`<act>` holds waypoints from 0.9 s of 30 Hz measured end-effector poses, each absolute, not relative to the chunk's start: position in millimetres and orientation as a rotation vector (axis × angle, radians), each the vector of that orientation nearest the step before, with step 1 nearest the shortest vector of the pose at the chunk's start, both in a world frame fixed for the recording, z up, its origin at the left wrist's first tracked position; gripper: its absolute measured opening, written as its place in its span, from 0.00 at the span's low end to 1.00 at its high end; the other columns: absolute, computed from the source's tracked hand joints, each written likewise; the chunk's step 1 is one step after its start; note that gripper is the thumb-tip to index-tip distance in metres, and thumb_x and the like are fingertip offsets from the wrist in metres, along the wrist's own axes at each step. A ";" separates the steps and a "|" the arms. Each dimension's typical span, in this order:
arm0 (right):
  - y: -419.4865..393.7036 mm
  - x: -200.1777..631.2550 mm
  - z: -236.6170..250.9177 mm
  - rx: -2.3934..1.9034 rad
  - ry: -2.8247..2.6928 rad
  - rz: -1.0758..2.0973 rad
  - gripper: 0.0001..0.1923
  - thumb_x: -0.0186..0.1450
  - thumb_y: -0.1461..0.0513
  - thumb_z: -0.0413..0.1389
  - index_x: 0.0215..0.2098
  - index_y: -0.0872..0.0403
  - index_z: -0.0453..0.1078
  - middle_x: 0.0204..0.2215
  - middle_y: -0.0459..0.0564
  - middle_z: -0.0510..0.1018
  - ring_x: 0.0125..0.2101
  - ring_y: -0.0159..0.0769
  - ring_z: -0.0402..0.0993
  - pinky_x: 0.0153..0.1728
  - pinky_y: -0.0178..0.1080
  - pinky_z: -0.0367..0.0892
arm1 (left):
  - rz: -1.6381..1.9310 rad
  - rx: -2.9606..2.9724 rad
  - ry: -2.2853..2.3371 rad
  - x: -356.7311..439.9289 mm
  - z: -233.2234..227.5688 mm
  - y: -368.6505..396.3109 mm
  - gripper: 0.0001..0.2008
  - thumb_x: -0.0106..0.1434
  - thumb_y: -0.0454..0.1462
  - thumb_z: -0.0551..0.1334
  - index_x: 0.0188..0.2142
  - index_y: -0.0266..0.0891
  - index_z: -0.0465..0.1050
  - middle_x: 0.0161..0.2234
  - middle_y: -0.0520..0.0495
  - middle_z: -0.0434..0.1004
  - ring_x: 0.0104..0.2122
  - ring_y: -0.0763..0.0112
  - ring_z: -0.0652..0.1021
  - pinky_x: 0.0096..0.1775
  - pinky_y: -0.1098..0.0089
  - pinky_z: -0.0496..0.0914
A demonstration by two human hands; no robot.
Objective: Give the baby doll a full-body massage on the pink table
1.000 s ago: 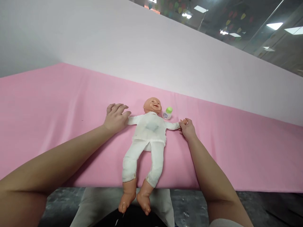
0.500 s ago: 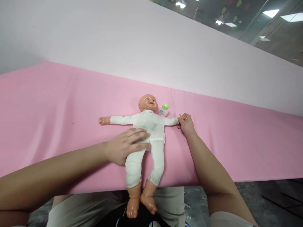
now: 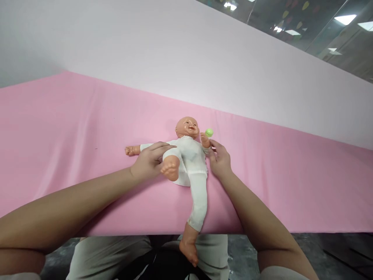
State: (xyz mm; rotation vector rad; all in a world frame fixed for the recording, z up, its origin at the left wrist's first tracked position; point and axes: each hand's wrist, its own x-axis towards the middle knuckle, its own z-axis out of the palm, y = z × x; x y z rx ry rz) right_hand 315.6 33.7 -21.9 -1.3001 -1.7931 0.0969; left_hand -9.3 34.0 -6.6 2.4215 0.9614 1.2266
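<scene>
We're folding the doll (image 3: 190, 163), lying mid-surface on pink cloth (image 3: 72, 128): left hand (image 3: 148, 163) fingers curled round its bent leg, right hand (image 3: 220, 161) gripping its arm w/ other leg straight, bottle (image 3: 209, 132) untouched.

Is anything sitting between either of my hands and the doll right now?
Nothing visible. The left hand is already on the doll beside its raised foot, and the right hand touches the doll's arm. The green-capped bottle stands behind them, near the head.
</scene>
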 end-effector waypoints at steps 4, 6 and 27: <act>31.8 303.7 -25.2 -1.224 -2.176 -0.064 0.26 0.74 0.66 0.48 0.66 0.49 0.73 0.68 0.55 0.74 0.66 0.49 0.70 0.69 0.58 0.65 | 1.102 2.447 1.032 -2.7 -18.3 49.6 0.21 0.67 0.33 0.59 0.57 0.42 0.80 0.49 0.43 0.83 0.48 0.60 0.83 0.51 0.59 0.79; 31.8 303.5 -23.3 -1.256 -2.212 -0.036 0.25 0.74 0.64 0.50 0.67 0.48 0.72 0.68 0.54 0.74 0.67 0.49 0.69 0.70 0.58 0.64 | 1.098 2.458 1.025 -2.1 -20.4 51.8 0.21 0.68 0.33 0.59 0.57 0.42 0.80 0.49 0.44 0.83 0.48 0.60 0.83 0.52 0.59 0.78; 60.2 383.0 -18.4 -1.896 -1.207 0.387 0.45 0.63 0.45 0.67 0.70 0.57 0.59 0.59 0.67 0.79 0.61 0.54 0.77 0.66 0.55 0.69 | 1.078 2.476 0.136 5.9 8.5 -5.7 0.11 0.67 0.35 0.67 0.48 0.45 0.79 0.33 0.46 0.78 0.31 0.67 0.80 0.34 0.67 0.74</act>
